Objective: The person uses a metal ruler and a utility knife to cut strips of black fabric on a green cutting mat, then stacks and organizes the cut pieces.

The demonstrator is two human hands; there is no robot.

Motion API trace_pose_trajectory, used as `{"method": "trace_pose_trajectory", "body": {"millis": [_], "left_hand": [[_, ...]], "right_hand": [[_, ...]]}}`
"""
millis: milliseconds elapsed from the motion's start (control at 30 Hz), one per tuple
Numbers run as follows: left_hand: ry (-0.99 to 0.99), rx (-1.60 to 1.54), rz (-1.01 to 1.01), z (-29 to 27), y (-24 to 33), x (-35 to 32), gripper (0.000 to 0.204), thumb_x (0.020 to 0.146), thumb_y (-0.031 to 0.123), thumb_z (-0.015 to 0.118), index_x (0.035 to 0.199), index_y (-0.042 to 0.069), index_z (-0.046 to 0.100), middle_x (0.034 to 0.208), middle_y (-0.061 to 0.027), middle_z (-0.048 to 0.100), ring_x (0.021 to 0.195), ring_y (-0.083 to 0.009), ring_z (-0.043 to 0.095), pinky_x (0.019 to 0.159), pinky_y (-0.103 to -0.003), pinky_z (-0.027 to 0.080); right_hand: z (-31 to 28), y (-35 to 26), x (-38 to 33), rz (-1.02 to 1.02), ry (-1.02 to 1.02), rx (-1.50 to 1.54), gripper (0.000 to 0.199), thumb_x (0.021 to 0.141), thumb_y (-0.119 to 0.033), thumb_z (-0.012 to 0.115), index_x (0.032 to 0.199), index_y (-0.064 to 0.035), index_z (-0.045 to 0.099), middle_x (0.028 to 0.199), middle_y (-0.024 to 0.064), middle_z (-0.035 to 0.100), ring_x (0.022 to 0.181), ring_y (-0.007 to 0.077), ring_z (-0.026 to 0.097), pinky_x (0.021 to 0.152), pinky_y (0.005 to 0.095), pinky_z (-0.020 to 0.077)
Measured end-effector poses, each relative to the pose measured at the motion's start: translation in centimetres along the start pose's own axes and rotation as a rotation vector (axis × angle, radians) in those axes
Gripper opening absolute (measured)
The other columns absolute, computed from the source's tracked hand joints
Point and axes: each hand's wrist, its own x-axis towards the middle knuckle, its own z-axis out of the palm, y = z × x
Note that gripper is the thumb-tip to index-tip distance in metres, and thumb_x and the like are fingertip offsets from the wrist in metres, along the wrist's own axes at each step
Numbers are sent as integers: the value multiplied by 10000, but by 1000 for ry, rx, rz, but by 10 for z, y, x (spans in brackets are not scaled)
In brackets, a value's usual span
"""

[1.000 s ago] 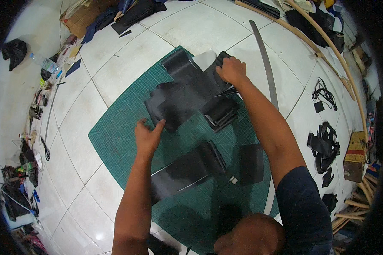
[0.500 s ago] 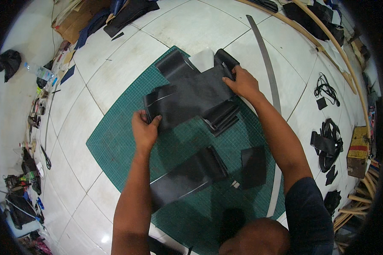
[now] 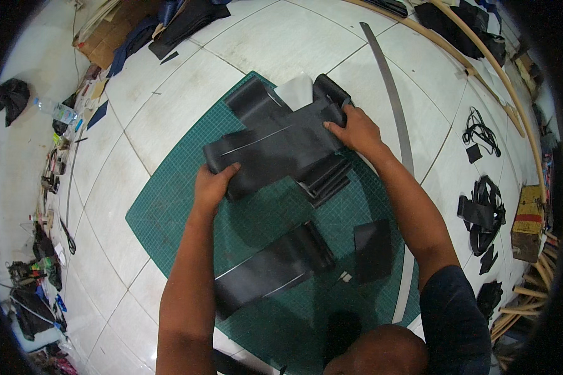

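Both hands are on a wide piece of black leather lying across the middle of the green cutting mat on the white tiled floor. The left hand is closed on the piece's near left end, fingers curled over the edge. The right hand presses flat on its far right end, fingers spread rather than clenched, though whether the thumb hooks beneath is hard to tell from here. Under that piece sits a stack of more black strips, and a white sheet peeks out at the far side. Nearer the person, a long black leather strip lies slantwise on the mat, with a small black rectangle just right of it. A long metal ruler runs along the mat's right edge.
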Motion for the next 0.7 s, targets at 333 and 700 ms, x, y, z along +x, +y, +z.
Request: {"method": "trace_pose_trajectory", "body": {"millis": [333, 700], "left_hand": [[123, -75, 30, 19, -2, 1, 722, 777, 286, 830, 1250, -114, 459, 1136, -246, 627, 1000, -325, 658, 866, -407, 533], [256, 360, 380, 37, -19, -12, 398, 833, 210, 759, 1116, 3, 570, 1060, -232, 655, 937, -395, 661, 802, -466, 520]], "right_hand": [[1, -5, -3, 13, 37, -14, 704, 852, -526, 698, 1284, 3, 526, 1253, 222, 575, 1179, 377, 576, 946, 502, 504], [18, -2, -10, -121, 207, 11, 552, 796, -357, 792, 1154, -34, 523, 1168, 191, 574, 1107, 385, 583, 881, 512, 503]]}}
